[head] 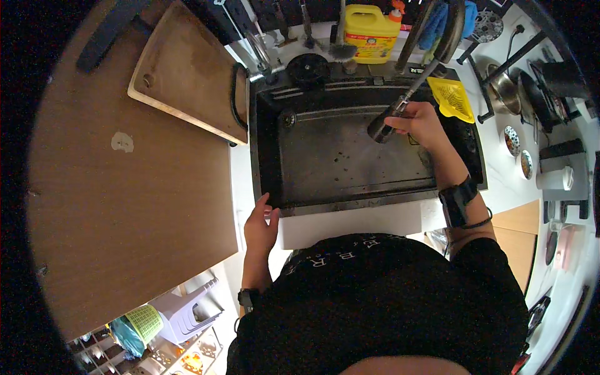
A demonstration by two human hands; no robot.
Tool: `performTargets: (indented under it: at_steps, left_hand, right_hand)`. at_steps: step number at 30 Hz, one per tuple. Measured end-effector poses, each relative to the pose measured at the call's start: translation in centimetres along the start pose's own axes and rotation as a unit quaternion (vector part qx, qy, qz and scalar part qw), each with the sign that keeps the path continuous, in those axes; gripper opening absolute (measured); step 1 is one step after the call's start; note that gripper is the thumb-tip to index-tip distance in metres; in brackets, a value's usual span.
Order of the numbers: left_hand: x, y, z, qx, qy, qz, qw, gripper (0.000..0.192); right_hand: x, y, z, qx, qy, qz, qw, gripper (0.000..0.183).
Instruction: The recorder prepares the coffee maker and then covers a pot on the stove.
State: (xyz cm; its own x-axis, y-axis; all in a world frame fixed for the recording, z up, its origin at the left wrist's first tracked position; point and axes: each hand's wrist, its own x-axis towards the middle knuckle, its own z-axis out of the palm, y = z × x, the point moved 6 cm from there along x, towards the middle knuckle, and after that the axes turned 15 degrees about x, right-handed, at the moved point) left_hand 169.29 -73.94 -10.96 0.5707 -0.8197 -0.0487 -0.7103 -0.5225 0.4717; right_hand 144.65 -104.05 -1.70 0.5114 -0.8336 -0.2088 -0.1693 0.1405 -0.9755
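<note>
My right hand (415, 124) grips the dark pull-down spray head (388, 123) of the kitchen faucet above the right part of a black sink (347, 208). Its metal hose runs up to the curved faucet neck (450, 35). Small dark bits of debris (341, 161) lie on the sink floor. My left hand (262, 222) rests at the sink's front left corner, fingers apart and holding nothing. A yellow plastic drain basket (452, 99) hangs at the sink's right side. Whether water flows from the spray head I cannot tell.
A wooden cutting board (192, 75) stands left of the sink, by a brown wooden panel (140, 201). Behind the sink are a yellow detergent jug (371, 35) and a brush (342, 50). At right are small patterned bowls (512, 140), a metal pot (502, 89) and a black rack (483, 84).
</note>
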Motion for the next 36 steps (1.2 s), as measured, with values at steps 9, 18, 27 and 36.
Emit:
performTargets:
  at_steps: [9, 18, 27, 36]
  left_hand:
    - [1.0, 1.6, 0.6, 0.045, -0.03, 0.03, 0.998, 0.043]
    - [1.4, 1.2, 1.2, 0.044, -0.033, 0.037, 0.998, 0.043]
    - [1.4, 0.3, 0.8, 0.043, -0.023, 0.023, 0.999, 0.043]
    - [1.9, 0.7, 1.2, 0.038, -0.028, 0.042, 0.998, 0.042]
  right_hand:
    - [-0.1, 0.3, 0.0, 0.022, 0.002, -0.009, 1.0, 0.021]
    - [0.9, 1.1, -1.8, -0.181, 0.093, -0.075, 0.976, 0.021]
    - [0.9, 0.9, -1.3, -0.24, 0.12, -0.037, 0.963, 0.034]
    - [1.1, -0.5, 1.9, 0.04, 0.078, -0.071, 0.994, 0.02]
